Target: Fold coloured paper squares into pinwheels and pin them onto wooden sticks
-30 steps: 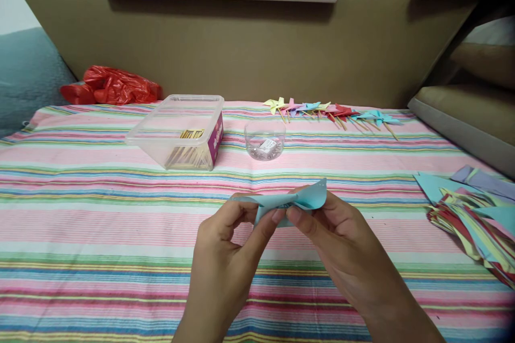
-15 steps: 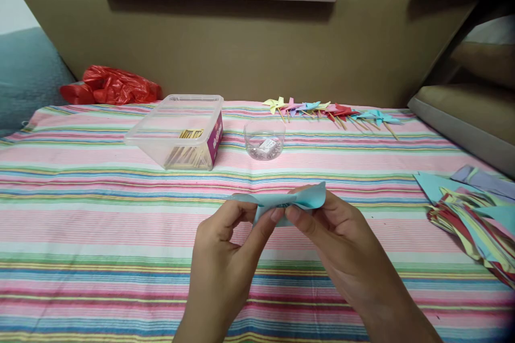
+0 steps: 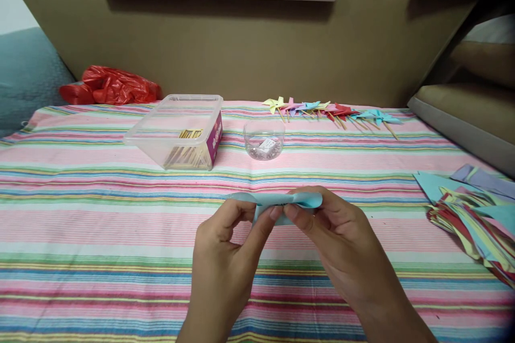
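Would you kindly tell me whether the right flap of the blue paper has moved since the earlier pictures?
Yes: the flap has come down, its top edge now farther from the bowl, which stayed put.

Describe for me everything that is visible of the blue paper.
The blue paper looks thin. Its right end curls over, its left end bows, and a flap hangs below. It is in the grip of the left hand and right hand, over the cloth, thumb tips close together near its middle, and is partly hidden.
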A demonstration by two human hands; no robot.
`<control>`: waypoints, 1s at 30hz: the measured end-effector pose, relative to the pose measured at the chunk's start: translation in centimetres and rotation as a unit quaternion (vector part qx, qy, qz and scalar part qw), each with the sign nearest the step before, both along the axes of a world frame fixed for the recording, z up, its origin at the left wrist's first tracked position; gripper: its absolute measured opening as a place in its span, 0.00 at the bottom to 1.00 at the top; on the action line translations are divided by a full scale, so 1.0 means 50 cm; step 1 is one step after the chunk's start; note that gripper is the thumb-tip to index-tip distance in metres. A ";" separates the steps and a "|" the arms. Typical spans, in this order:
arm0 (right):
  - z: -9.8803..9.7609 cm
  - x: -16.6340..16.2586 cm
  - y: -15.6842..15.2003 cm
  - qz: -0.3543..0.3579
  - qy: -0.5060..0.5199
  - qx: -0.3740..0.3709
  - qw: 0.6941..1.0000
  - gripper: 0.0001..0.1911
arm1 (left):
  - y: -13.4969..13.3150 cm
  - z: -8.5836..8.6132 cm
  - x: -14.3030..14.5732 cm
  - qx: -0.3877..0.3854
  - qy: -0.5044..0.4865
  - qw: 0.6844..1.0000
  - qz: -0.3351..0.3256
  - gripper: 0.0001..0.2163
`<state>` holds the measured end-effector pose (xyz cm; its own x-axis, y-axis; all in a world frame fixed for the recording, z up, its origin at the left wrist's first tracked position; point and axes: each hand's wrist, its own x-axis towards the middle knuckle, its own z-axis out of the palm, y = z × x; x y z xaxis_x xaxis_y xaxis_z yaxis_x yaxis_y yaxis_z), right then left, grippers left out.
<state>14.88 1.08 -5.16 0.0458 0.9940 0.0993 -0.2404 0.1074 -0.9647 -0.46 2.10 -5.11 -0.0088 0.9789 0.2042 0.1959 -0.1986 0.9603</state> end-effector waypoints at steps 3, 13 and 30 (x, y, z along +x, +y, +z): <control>0.002 -0.002 0.000 0.002 0.009 0.008 1.000 0.01 | 0.000 -0.002 0.002 0.003 0.006 1.000 0.007 0.13; -0.003 -0.001 -0.001 0.005 0.012 0.008 1.000 0.02 | -0.002 -0.005 0.007 -0.006 -0.015 1.000 0.020 0.12; -0.003 -0.002 -0.003 0.002 0.014 0.017 1.000 0.02 | -0.004 -0.012 0.012 0.008 -0.044 0.999 0.005 0.06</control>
